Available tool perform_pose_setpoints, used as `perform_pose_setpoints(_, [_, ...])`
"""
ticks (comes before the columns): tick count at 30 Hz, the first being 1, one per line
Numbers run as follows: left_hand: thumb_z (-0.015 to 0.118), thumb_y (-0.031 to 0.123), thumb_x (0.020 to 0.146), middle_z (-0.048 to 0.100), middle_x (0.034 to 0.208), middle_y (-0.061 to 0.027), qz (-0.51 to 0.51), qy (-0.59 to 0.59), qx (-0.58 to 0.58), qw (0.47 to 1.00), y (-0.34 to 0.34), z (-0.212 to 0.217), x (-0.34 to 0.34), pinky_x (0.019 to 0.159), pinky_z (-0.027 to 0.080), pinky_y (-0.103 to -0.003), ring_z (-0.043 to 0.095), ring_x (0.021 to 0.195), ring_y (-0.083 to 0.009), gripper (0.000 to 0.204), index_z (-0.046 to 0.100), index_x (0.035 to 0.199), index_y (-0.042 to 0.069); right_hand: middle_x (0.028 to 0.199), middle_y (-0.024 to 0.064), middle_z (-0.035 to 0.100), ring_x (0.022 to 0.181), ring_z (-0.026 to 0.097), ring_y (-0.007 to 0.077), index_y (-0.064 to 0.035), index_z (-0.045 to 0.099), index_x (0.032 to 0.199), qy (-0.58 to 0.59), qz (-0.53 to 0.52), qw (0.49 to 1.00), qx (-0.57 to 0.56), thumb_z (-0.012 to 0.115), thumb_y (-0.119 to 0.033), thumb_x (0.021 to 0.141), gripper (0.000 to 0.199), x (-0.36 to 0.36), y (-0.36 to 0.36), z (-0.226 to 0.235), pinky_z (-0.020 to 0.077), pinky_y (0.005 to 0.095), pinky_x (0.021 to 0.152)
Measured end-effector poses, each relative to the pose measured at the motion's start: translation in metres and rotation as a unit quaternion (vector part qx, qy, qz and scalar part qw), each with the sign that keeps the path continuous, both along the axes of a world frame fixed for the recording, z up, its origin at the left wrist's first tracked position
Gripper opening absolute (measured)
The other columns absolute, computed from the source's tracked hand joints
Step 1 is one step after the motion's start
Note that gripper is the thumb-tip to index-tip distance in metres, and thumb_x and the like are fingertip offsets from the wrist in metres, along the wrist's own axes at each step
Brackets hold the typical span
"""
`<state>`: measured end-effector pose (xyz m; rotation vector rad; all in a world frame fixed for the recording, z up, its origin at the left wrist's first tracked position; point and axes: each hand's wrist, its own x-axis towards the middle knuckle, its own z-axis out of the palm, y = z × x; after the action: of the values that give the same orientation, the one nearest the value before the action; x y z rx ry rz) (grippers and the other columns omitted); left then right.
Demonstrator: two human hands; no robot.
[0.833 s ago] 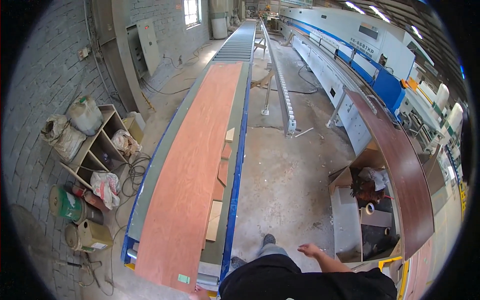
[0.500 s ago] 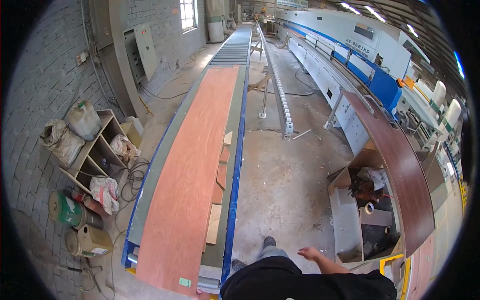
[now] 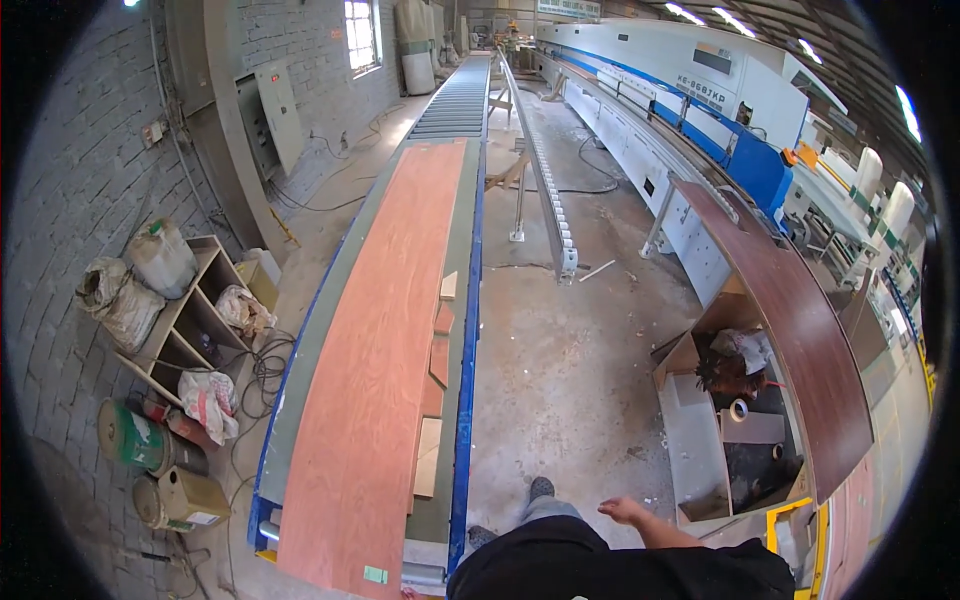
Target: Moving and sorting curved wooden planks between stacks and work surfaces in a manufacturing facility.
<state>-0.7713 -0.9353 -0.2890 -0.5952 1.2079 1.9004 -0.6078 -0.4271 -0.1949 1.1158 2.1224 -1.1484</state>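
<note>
Reddish board (image 3: 370, 370) lies flat and lengthwise on the conveyor (image 3: 430, 525), nearer its left edge at the near end, and covers most of its width. The board's near end reaches past the end roller (image 3: 424, 573); a small green label (image 3: 375, 575) sits at its near right corner. The far end stops just short of the bare rollers (image 3: 450, 110).

Left hand (image 3: 408, 593) shows only as a sliver beside that near right corner, cut by the lower border; its grip cannot be told, nor whether it touches the board. Right hand (image 3: 622, 510) is over the floor (image 3: 560, 380), well to the right of the conveyor; its grip is empty, fingers loosely apart.

Pale offcuts (image 3: 427, 458) and reddish offcuts (image 3: 438, 360) show in a row along the board's right edge, inside the conveyor's blue right rail (image 3: 466, 420); whether they extend beneath the board cannot be determined.

Beyond the conveyor's left edge stands a shelf (image 3: 203, 255) bearing a jug (image 3: 162, 260) and a sack (image 3: 120, 305), with a green bucket (image 3: 133, 437) nearby. Beyond its right edge runs a narrow roller rail (image 3: 540, 165). Farther right are a long white-and-blue machine (image 3: 650, 60) and an open cabinet (image 3: 693, 430) topped by a dark brown panel (image 3: 800, 320).
</note>
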Motion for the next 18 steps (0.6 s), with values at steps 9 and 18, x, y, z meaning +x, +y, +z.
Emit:
perform_pose_setpoints(9, [0.049, 0.008, 0.095, 0.060, 0.090, -0.0120, -0.223, -0.007, -0.025, 0.975, 0.001, 0.005, -0.038, 0.059, 0.052, -0.044, 0.063, 0.074, -0.0280, 0.013, 0.059, 0.093, 0.002, 0.120, 0.0154, 0.066, 0.111, 0.062, 0.0303, -0.0051, 0.065, 0.120, 0.038, -0.032, 0.999, 0.007, 0.060, -0.051, 0.087, 0.056, 0.021, -0.010, -0.006, 0.0463, 0.0386, 0.097])
perform_pose_setpoints(18, [0.048, 0.006, 0.096, 0.059, 0.086, -0.0123, -0.492, -0.014, -0.059, 0.869, 0.020, -0.014, -0.100, 0.055, 0.052, -0.046, 0.062, 0.070, -0.0291, 0.012, 0.059, 0.090, 0.003, 0.105, 0.0162, 0.070, 0.098, 0.066, 0.0307, -0.0048, 0.071, 0.106, 0.092, -0.135, 0.985, 0.053, 0.067, -0.046, 0.081, 0.049, 0.085, -0.031, -0.001, 0.0511, 0.0376, 0.088])
